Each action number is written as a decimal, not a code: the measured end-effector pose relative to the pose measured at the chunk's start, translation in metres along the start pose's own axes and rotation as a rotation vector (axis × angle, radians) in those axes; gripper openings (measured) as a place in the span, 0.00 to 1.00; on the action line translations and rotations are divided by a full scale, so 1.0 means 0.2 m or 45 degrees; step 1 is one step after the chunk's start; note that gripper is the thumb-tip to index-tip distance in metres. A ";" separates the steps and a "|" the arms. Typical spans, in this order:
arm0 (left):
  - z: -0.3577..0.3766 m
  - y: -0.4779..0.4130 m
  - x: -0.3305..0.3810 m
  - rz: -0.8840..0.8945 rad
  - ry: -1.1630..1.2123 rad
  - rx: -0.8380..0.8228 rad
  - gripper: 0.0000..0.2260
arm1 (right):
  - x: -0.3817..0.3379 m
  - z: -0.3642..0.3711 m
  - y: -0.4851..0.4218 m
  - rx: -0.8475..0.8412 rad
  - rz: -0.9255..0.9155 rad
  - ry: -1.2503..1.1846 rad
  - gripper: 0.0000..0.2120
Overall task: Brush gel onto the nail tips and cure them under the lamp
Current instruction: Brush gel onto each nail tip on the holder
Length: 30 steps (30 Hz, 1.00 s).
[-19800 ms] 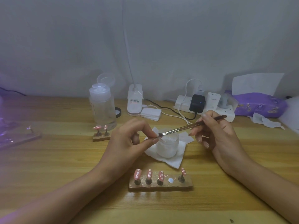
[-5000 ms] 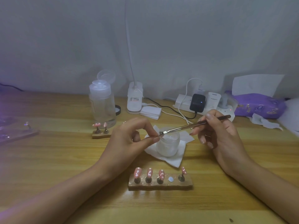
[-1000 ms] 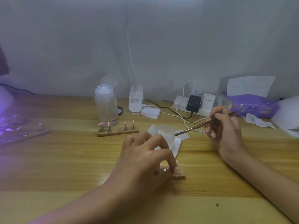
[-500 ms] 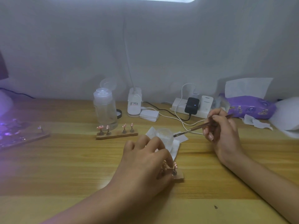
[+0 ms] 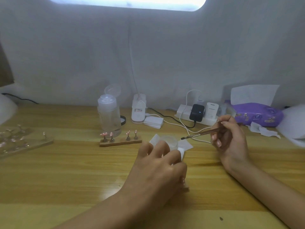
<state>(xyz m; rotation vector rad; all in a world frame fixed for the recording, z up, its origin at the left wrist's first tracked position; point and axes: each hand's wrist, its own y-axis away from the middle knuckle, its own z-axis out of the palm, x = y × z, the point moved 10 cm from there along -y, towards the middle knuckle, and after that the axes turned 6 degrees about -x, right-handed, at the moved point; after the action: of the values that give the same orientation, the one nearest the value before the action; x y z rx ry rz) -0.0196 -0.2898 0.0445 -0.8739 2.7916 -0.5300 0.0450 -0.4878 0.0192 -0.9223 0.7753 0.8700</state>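
My left hand (image 5: 158, 172) lies over the near wooden nail tip holder (image 5: 186, 189), fingers curled round it. Only the holder's right end and one pink tip show past my fingers. My right hand (image 5: 231, 139) pinches a thin gel brush (image 5: 198, 134) like a pen, bristles pointing left in the air just right of the small frosted gel jar (image 5: 170, 141). The jar stands on a white wipe (image 5: 185, 144). A second wooden holder (image 5: 120, 142) with several pink tips on pegs stands farther back left.
A clear pump bottle (image 5: 109, 116) stands behind the second holder. The white lamp base (image 5: 138, 109), a power strip (image 5: 184, 113) with chargers and cables, and a purple tissue pack (image 5: 257, 114) line the back. A board of nail tips (image 5: 24, 142) lies far left.
My left hand left the jar and came down over the near holder. The brush moved right, away from the jar. The view tilted up, bringing the lit lamp head into sight.
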 end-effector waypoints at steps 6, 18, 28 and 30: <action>-0.26 0.00 -0.03 0.151 0.205 0.296 0.02 | -0.04 0.11 0.01 -0.158 0.002 0.191 0.17; 0.03 -0.06 -0.61 -0.319 1.483 0.247 0.05 | -0.19 0.37 0.02 -0.443 -0.180 0.662 0.11; 0.17 0.00 -0.65 -0.403 1.564 0.314 0.07 | -0.02 0.42 0.03 -0.582 -0.114 0.800 0.12; 0.16 0.00 -0.65 -0.395 1.559 0.340 0.07 | 0.01 0.41 0.04 -0.600 -0.079 0.779 0.12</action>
<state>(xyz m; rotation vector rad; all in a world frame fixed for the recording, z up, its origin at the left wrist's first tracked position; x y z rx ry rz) 0.0944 -0.2231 0.0215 -1.1825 3.3580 -2.0103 0.0541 -0.4109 0.0484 -1.6671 1.0744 0.7286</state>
